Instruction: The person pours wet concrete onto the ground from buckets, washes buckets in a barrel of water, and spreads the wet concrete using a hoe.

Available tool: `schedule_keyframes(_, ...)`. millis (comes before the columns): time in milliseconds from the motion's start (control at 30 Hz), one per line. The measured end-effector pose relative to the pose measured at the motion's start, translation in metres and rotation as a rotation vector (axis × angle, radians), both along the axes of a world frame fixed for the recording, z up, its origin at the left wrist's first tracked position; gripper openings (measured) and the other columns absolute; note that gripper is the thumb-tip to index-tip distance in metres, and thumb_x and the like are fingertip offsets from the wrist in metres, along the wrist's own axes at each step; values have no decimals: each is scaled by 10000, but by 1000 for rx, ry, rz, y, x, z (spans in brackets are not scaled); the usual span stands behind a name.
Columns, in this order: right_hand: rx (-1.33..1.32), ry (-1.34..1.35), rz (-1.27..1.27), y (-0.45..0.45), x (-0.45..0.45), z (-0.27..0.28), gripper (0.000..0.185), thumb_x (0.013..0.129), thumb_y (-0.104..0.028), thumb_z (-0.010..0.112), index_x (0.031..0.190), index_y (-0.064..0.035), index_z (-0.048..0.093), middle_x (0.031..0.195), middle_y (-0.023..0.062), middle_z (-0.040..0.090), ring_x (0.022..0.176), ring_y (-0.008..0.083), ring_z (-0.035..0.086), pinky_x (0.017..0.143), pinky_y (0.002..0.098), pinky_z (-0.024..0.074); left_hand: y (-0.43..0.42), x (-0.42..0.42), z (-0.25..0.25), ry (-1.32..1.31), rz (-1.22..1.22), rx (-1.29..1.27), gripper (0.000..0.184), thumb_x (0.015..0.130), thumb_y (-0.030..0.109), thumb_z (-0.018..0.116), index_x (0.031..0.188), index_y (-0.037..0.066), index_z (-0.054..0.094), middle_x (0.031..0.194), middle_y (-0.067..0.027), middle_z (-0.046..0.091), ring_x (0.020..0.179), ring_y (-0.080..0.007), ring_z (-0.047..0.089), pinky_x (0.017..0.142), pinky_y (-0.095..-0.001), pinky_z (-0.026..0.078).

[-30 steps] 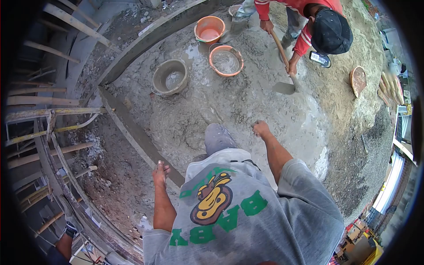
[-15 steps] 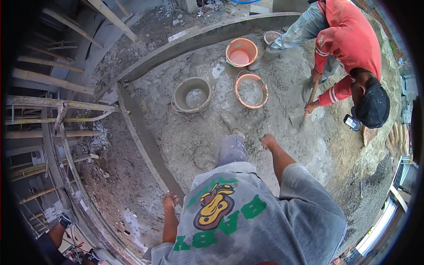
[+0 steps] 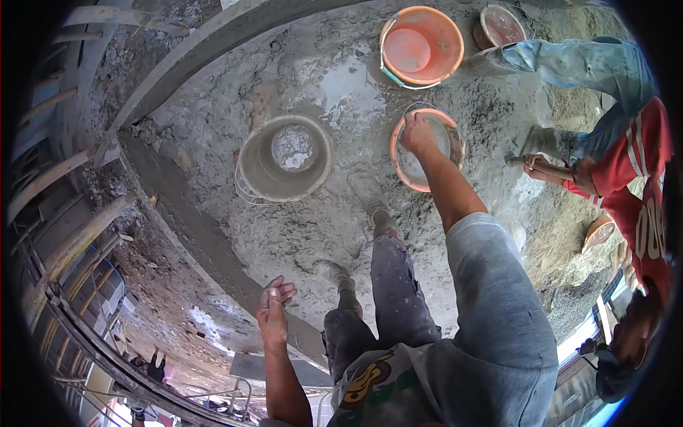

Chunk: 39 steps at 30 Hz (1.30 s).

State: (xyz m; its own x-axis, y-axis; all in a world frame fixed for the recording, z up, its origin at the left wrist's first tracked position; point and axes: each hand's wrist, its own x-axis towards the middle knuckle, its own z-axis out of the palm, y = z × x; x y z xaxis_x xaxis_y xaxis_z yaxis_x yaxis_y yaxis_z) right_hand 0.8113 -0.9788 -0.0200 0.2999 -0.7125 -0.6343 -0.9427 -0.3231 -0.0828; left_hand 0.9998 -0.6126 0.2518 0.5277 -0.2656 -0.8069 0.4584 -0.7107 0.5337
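My right hand [image 3: 418,134] reaches out to an orange-rimmed bucket [image 3: 395,162] coated with grey cement. Its fingers are closed at the far rim, by the thin wire handle; which of the two they grip is hard to see. My left hand [image 3: 274,309] hovers near the low concrete edge [image 3: 213,245], palm up, fingers loosely apart and holding nothing. A grey cement-coated bucket [image 3: 250,160] with a wire handle stands left of the orange-rimmed one. Beyond it is a larger orange bucket [image 3: 449,44], wet inside.
Wet grey mortar [image 3: 284,238] covers the ground around my boots. At the right a co-worker in a red sleeve [image 3: 605,181] bends over, hands low. A small bucket [image 3: 506,27] stands by their leg. Wooden poles [image 3: 60,181] lie beyond the concrete edge at left.
My right hand has stretched forward to the orange-rimmed bucket. My left hand has come off the concrete edge. The view has moved closer to the buckets, and the co-worker appears farther right.
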Motion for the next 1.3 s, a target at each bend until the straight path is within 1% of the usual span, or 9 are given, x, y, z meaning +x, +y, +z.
schedule_keyframes(167,-150,202,410,-38,5,-73,362,837,-172,382,1168,-71,490,1240,134,448,1233,286,349,991,436,298,29,-25,-44,124,-100,210,475,908,395,423,1144,-10,499,917,-107,603,815,-182,583,748,-310,446)
schedule_keyframes(333,32,299,467,-49,-8,-2,309,808,-205,429,1023,-71,607,1149,136,554,1120,259,486,938,391,364,142,-42,-31,164,-30,443,446,898,404,436,1111,23,528,890,-86,616,767,-152,587,668,-282,444)
schedule_keyframes(467,385,397,487,-13,-22,50,350,747,-252,503,1001,-47,629,1050,168,604,1023,266,570,852,375,460,127,-21,-13,131,94,338,460,890,421,443,1107,26,531,893,-82,621,760,-146,590,651,-271,433)
schedule_keyframes(600,416,441,402,55,-42,68,483,801,-241,479,1244,-48,471,1282,121,464,1195,220,441,983,350,357,82,2,3,134,110,189,461,891,401,453,1140,18,516,921,-93,615,809,-159,590,713,-285,439)
schedule_keyframes(800,328,262,464,97,-16,86,317,722,-204,488,925,-23,651,999,187,612,947,309,595,798,378,482,94,32,31,-46,12,-14,423,894,361,455,1105,8,553,879,-96,635,808,-169,600,759,-287,449)
schedule_keyframes(1000,285,74,760,206,30,158,335,738,-260,483,894,-16,651,940,202,621,900,350,601,807,403,473,230,35,35,-147,-38,132,383,874,344,488,1038,13,590,830,-78,635,757,-140,596,711,-274,460)
schedule_keyframes(1100,238,-60,675,285,98,286,359,759,-324,495,848,-12,647,930,205,616,903,347,595,814,410,466,308,31,33,-204,192,34,395,861,372,500,1036,31,595,799,-80,628,725,-149,593,698,-272,463)
schedule_keyframes(1233,285,-64,1076,363,169,433,277,744,-212,466,859,-27,638,962,219,597,928,368,561,845,414,433,390,21,23,-150,425,134,417,852,409,494,1048,55,597,780,-91,622,681,-162,574,649,-298,457)
schedule_keyframes(1300,282,-170,1123,397,208,513,262,734,-176,460,855,-14,627,952,224,595,914,379,559,839,424,426,425,4,-61,-338,544,168,424,876,395,484,1052,20,572,814,-81,628,682,-121,577,566,-291,443)
